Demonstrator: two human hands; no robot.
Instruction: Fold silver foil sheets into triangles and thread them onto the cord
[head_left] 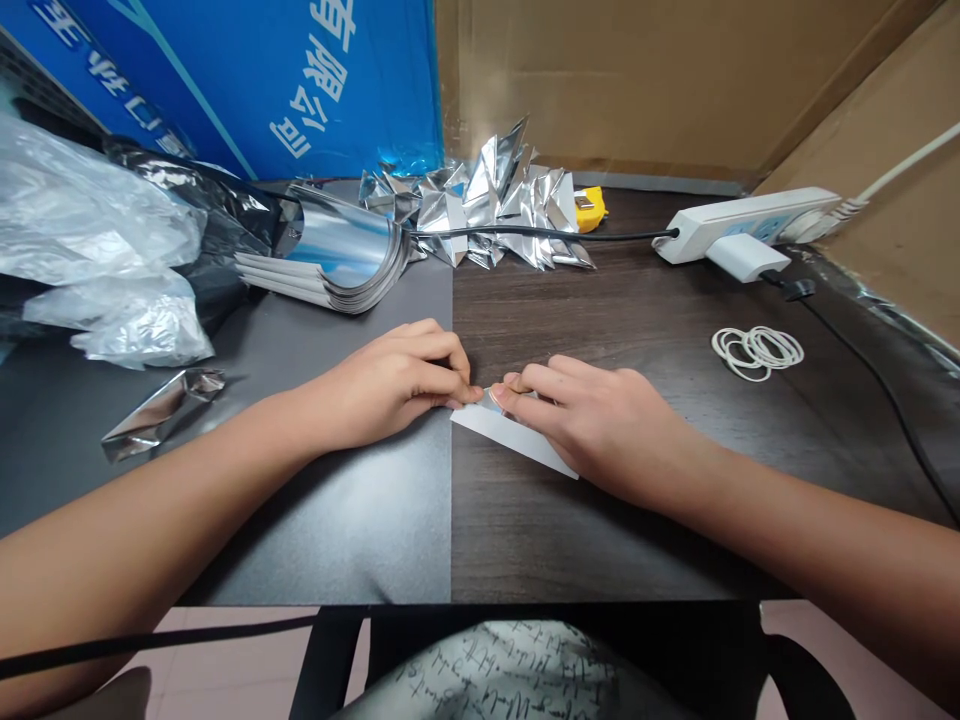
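Head view, left hand (390,385), right hand (604,420), both pinching sheet (504,436) (flat)

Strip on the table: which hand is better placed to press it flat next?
Right, likely. The right hand lies over most of the strip, fingers along it; the left hand only pinches its tip.

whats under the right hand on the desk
A folded white-and-silver sheet lies under the right hand on the table; its lower edge and tip show. The left hand pinches its tip. Its middle is covered by the hand.
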